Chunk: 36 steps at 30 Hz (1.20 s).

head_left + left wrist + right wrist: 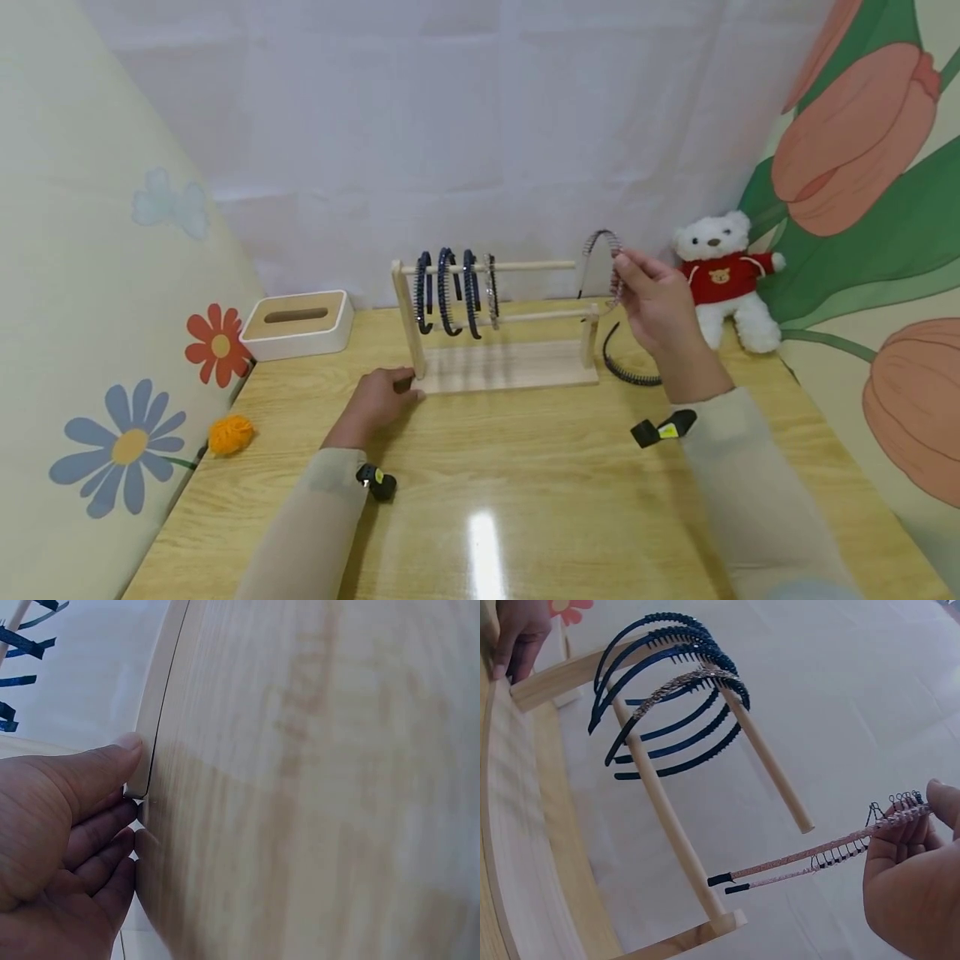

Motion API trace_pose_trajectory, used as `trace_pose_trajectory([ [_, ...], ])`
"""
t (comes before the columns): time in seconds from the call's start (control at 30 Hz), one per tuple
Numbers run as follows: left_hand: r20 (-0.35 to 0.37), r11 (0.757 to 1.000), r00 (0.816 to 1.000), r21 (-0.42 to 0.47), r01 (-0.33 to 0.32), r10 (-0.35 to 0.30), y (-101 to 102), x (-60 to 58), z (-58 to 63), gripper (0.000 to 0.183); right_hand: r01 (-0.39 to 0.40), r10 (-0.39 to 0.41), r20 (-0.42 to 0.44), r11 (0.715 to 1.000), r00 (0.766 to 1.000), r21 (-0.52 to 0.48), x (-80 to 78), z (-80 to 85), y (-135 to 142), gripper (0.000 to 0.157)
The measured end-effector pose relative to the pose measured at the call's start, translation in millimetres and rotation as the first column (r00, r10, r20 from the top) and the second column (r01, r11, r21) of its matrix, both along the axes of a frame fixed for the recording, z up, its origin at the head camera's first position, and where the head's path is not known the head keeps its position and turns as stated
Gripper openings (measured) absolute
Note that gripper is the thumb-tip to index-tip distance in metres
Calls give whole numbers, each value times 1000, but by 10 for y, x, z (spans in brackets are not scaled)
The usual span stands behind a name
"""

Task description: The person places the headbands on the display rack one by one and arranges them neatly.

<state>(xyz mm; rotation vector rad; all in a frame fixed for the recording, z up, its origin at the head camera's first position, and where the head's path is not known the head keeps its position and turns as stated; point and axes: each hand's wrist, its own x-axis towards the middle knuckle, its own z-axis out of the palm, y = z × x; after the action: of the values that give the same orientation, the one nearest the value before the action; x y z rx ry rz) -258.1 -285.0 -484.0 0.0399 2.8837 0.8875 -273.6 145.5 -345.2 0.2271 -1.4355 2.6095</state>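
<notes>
My right hand (660, 300) pinches a pink glittery headband (810, 852) with dark wire teeth and black tips. It is held up beside the free right end of the upper bar of a wooden headband rack (510, 367). Two tips of the band hang close to the lower bar in the right wrist view. Three dark blue headbands (471, 292) and a silvery headband (492, 292) hang toward the rack's left side. My left hand (382, 398) grips the front left corner of the rack's base, its thumb on the board (146, 765).
A dark toothed headband (632, 379) lies on the table right of the rack. Behind it sits a white teddy bear (720, 279) in a red sweater. At the left are a white tissue box (300, 340) and an orange yarn ball (231, 434).
</notes>
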Motion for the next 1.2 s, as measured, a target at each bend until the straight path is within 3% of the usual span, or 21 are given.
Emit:
trace_pose_trajectory([
  [0.3,-1,1000,1000,0,2,-2,2,2,2,55,-36,33,50,997,998,70,-116,-142,-199,35],
  [0.77,13,1000,1000,4,-17,17,24,5,20,54,-74,56,103,980,993,184,-233,-250,-738,8],
  [0.93,20,1000,1000,3,-21,21,25,-1,15,54,-105,64,144,948,987,300,-250,-261,-895,33],
  [1.07,35,999,999,15,-29,28,25,4,16,54,-117,55,169,916,984,383,-244,-251,-981,36],
  [1.2,35,999,999,23,-34,33,18,15,29,55,-114,40,182,902,982,416,-239,-232,-1048,34],
])
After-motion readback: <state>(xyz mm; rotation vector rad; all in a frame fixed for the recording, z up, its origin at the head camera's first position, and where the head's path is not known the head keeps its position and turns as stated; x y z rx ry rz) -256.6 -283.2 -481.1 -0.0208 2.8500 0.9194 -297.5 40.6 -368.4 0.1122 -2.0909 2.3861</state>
